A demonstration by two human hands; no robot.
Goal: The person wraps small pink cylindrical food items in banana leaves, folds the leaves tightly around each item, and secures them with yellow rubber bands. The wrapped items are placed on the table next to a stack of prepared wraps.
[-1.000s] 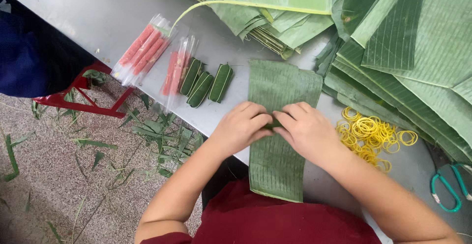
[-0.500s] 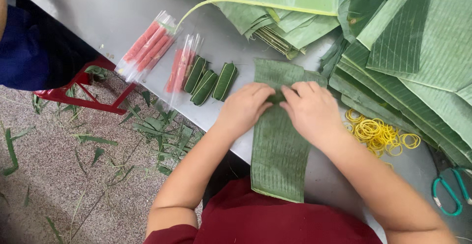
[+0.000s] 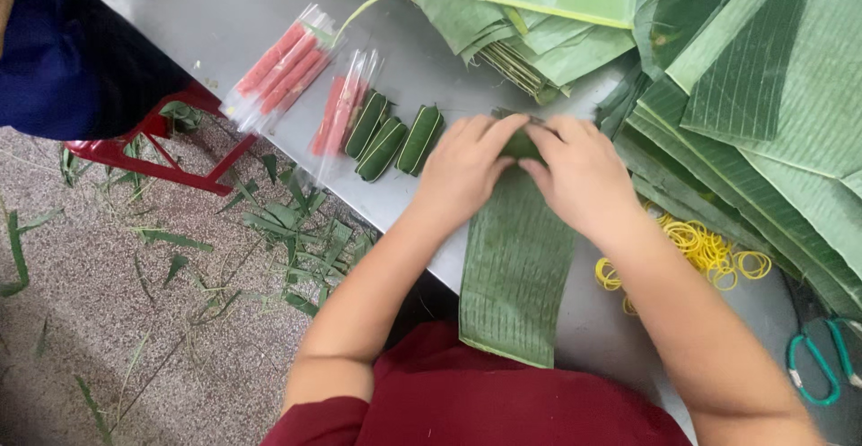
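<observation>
So from my feed, the left hand (image 3: 462,172) and right hand (image 3: 579,176) are both curled down side by side on the far end of a banana leaf strip (image 3: 516,266), fingertips pinching a small dark green fold of it between them. Both are closed on that leaf, thumbs nearly touching. The strip runs from the hands toward 6 o'clock and hangs over the near edge of the grey tabletop (image 3: 224,15), above my red shirt (image 3: 476,406).

At 9 o'clock from the left hand sit three finished leaf-wrapped rolls (image 3: 395,136), lined up just beside each other. Further out toward 10 o'clock are two clear plastic packs of pink sausage sticks (image 3: 301,78), one touching the nearest roll.

At 4 o'clock from the right hand there's a loose heap of yellow rubber bands (image 3: 709,253). Green-handled scissors (image 3: 822,365) lie well beyond that, by the frame's right edge.

A big stack of banana leaves (image 3: 736,69) fills 12 to 3 o'clock. A red stool (image 3: 171,163) stands on the leaf-littered floor (image 3: 135,320) at 9 o'clock.
</observation>
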